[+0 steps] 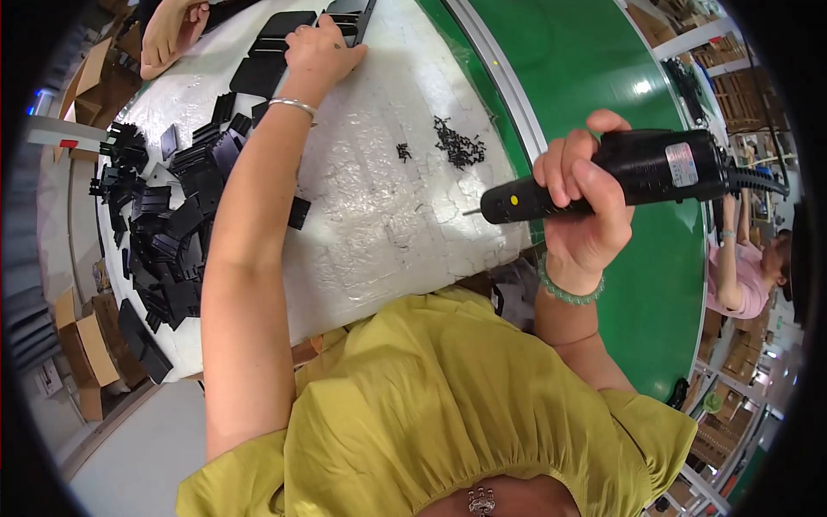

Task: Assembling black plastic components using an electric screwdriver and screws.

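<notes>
My left hand (324, 57) reaches to the far side of the white table, its fingers closed over the edge of a black plastic part (349, 24). Flat black panels (258, 76) lie just left of that hand. My right hand (586, 194) is wrapped around a black electric screwdriver (633, 168), held roughly level above the table's right edge. Its thin metal bit (470, 212) points left, and nothing touches the tip. Small black screws (459, 146) lie in a loose pile beyond the bit, with a smaller cluster (403, 152) beside them.
Many black plastic pieces (185, 215) are heaped on the table's left side. Another person's hands (170, 39) rest at the far left. A metal rail (500, 73) and green surface (637, 293) run along the right. Cardboard boxes (95, 349) stand at left.
</notes>
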Tool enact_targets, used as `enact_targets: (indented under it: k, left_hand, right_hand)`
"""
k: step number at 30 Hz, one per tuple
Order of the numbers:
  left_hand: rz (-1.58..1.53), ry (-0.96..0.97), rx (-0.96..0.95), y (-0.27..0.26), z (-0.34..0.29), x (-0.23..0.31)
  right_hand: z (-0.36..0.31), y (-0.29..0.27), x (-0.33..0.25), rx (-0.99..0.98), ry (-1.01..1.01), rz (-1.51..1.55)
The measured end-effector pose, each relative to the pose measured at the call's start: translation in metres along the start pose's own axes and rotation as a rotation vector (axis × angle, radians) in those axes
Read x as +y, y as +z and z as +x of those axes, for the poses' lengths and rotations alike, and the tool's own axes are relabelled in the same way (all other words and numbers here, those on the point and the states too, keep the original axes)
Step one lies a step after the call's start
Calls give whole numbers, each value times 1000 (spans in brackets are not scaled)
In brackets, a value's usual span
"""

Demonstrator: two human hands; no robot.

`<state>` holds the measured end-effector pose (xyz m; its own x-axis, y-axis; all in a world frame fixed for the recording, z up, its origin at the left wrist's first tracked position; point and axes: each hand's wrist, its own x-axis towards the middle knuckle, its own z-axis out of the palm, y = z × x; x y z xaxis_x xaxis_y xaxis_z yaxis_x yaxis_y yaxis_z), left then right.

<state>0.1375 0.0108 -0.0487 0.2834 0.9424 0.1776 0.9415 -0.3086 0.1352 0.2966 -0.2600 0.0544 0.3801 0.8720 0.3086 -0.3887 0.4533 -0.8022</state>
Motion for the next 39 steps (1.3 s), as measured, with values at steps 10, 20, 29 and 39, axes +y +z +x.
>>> enact_targets:
  k: [10,20,29,39]
  left_hand:
    - [-126,0,27,-1,-22,-14]
    - [-378,239,167,-28,-54,-22]
    - [-693,347,-60,-106,-169,-18]
    - [-560,581,-231,-105,-214,-1]
  right_hand:
    - [25,12,28,0,-124,-97]
    - [42,8,48,66,-175,-167]
    - [52,3,61,63,-148,-235]
    - [41,10,31,-25,-124,85]
